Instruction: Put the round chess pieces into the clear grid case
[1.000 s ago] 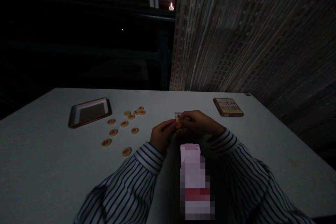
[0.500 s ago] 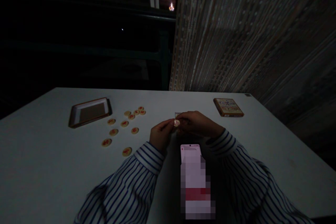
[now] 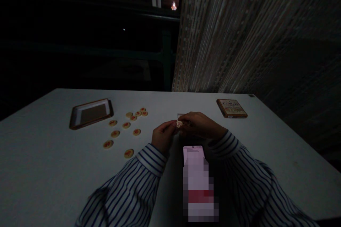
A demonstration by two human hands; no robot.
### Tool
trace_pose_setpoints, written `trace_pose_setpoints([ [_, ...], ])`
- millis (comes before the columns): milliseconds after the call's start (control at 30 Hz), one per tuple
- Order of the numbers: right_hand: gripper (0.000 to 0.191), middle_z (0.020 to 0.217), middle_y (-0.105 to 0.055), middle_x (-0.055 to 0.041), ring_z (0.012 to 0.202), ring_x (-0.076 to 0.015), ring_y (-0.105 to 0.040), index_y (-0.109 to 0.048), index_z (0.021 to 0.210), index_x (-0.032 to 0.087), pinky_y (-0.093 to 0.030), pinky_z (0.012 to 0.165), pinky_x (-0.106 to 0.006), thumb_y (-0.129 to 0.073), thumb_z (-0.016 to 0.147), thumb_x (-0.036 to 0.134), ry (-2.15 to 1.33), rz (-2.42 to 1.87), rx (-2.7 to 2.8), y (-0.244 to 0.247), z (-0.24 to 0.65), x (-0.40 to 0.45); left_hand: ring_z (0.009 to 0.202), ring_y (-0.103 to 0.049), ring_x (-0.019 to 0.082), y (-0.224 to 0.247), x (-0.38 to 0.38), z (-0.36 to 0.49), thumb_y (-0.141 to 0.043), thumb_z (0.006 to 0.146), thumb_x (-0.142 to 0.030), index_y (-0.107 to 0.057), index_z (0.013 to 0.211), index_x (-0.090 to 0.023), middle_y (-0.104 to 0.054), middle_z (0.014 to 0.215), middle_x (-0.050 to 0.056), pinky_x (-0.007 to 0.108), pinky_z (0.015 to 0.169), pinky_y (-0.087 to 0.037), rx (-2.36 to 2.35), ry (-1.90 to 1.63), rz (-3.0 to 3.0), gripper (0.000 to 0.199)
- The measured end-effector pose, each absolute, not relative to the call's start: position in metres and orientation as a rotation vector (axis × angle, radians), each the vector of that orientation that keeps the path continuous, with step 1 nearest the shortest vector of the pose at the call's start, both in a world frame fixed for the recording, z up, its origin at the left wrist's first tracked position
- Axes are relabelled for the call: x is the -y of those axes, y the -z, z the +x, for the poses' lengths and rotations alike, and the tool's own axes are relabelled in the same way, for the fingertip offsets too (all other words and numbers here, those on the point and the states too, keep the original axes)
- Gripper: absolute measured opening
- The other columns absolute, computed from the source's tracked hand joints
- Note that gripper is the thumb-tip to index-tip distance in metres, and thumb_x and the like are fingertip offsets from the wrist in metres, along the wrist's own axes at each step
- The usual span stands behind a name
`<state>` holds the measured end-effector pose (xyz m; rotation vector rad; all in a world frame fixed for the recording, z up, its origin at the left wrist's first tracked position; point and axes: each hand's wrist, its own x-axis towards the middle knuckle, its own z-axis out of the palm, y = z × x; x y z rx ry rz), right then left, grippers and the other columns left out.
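Over the middle of the table, my left hand (image 3: 163, 135) pinches a round, pale xiangqi piece (image 3: 179, 124) with a red character at its fingertips. My right hand (image 3: 201, 125) is closed just beside it, its fingertips at the piece's right side. Behind those fingers a small pale, flat edge (image 3: 182, 115) shows, mostly hidden, and its kind is unclear. Left of my hands, several loose xiangqi pieces (image 3: 129, 153) lie scattered, most with red characters up; one pale piece (image 3: 129, 115) shows no clear marking.
An open shallow box half (image 3: 103, 116) lies at the back left of the white table (image 3: 48, 170). A printed flat box part (image 3: 231, 108) is at the back right. Between my forearms lies a lit phone (image 3: 193, 152). A string curtain (image 3: 202, 42) hangs behind the table.
Both hands stay in almost the same place. The piece in my left fingers looks slightly turned, and the loose pieces have not moved.
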<state>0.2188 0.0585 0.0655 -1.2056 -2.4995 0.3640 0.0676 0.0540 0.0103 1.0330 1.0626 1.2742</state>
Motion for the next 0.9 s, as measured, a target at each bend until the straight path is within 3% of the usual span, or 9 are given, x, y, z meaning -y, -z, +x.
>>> trace_pose_setpoints([
  [233,0.02,0.075,-0.062,-0.0021,0.064,-0.0109,-0.051,-0.06,0.091,0.017,-0.03,0.057,-0.021,-0.048,0.08,0.028,-0.31,-1.339,2.509,-0.059,0.227,-0.065,0.061,-0.06,0.013,0.003,-0.06,0.067,-0.064,0.06,-0.031,-0.065,0.076,-0.014,-0.066,0.067,0.003,0.025,0.062,-0.049,-1.129,-1.307,0.973,0.023],
  [567,0.026,0.085,-0.064,-0.005,0.069,-0.0131,-0.056,-0.061,0.091,0.019,-0.03,0.058,-0.022,-0.044,0.081,0.036,-0.255,-1.541,2.59,-0.048,0.232,-0.069,0.062,-0.06,0.014,0.0,-0.059,0.064,-0.061,0.062,-0.031,-0.064,0.072,-0.013,-0.065,0.063,0.003,0.025,0.063,-0.047,-1.27,-1.284,1.162,0.021],
  [900,0.029,0.098,-0.062,-0.0071,0.087,-0.0175,-0.054,-0.059,0.102,0.018,-0.034,0.07,-0.025,-0.044,0.081,0.033,-0.211,-1.469,2.658,-0.043,0.234,-0.073,0.06,-0.059,0.013,-0.001,-0.059,0.064,-0.059,0.063,-0.03,-0.064,0.071,-0.012,-0.065,0.061,0.003,0.025,0.061,-0.047,-1.288,-1.266,1.22,0.02],
])
